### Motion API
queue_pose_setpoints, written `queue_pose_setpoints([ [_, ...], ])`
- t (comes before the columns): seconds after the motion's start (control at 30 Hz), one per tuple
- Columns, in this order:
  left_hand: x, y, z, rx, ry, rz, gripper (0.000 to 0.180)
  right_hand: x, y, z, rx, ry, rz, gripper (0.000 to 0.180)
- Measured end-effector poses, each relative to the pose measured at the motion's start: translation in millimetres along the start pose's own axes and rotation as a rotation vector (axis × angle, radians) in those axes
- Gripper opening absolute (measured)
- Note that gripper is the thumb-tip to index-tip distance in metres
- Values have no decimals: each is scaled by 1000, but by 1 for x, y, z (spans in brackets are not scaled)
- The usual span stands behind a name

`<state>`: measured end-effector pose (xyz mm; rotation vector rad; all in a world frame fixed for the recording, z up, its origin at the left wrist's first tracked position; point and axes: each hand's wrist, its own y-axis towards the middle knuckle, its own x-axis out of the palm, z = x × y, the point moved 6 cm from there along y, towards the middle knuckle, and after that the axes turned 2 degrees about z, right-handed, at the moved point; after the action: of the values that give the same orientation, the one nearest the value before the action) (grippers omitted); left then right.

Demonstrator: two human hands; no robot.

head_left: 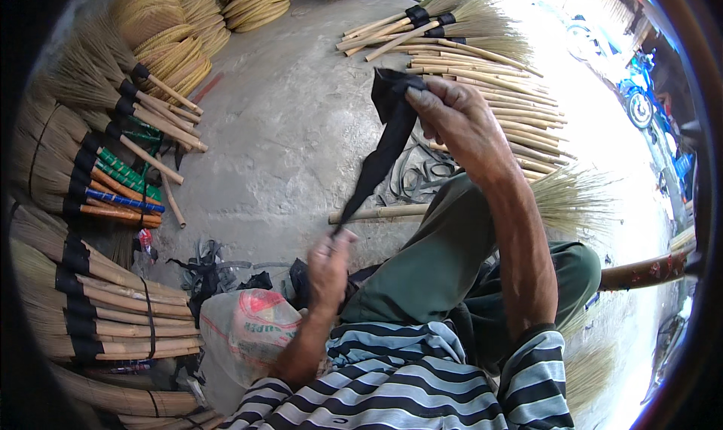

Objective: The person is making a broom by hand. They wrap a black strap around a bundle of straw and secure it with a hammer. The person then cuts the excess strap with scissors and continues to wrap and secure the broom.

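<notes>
A long black strip [382, 147] of thin, flexible material, cloth or rubber, hangs in the air before me. My right hand [454, 117] is raised and closed, pinching the strip near its wide, folded upper end. From there it narrows down toward my left hand [329, 270], whose fingers are closed on the thin lower end and slightly blurred. Beneath the strip, a bamboo handle [376, 215] lies on the floor against my bent leg. Grey-black loose strips [418, 175] lie tangled beyond it.
Bundled grass brooms [83, 166] line the left side. Several bamboo sticks [520, 106] lie in a row at right, with finished brooms [444, 23] behind. A white plastic sack [233, 340] and black scraps [207, 268] sit by my left arm. A blue motorcycle [640, 91] stands far right.
</notes>
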<state>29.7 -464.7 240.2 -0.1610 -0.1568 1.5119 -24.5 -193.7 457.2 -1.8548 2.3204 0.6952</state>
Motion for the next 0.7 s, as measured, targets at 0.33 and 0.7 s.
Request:
queue_pose_setpoints([
  [0.33,-49,31,206,715,-99,-5,29,18,-10,2,-3,5,-176,43],
  [0.7,-37,79,140,403,481,-188,24,-50,-11,25,92,413,202,30],
])
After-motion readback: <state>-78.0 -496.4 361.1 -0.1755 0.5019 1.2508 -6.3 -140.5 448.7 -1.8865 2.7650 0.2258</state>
